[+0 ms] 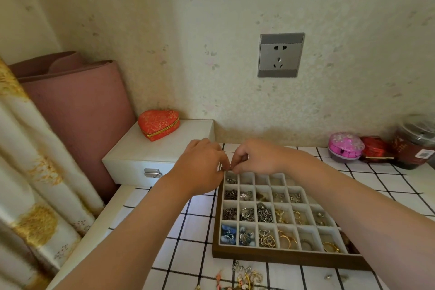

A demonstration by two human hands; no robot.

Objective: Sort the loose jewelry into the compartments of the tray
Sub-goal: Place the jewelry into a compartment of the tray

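Loose jewelry (pixel 244 275) lies bottom centre, below the compartment tray (pixel 282 258). Left hand (pixel 202 167) and right hand (pixel 256 158) pinch a hidden small piece together above the tray's upper-left corner, probably untangling it. Next: lower it into a matching compartment.

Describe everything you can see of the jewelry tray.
The tray is a dark wooden frame with pale, felt-like dividers forming a grid of square compartments. It lies flat on the black-gridded white tablecloth. Most cells hold silver chains, gold rings or, near left, blue beads; some far cells look empty. The left hand and right hand meet fingertip to fingertip over its far left corner; contact with the tray is unclear. The right forearm hides its right edge.
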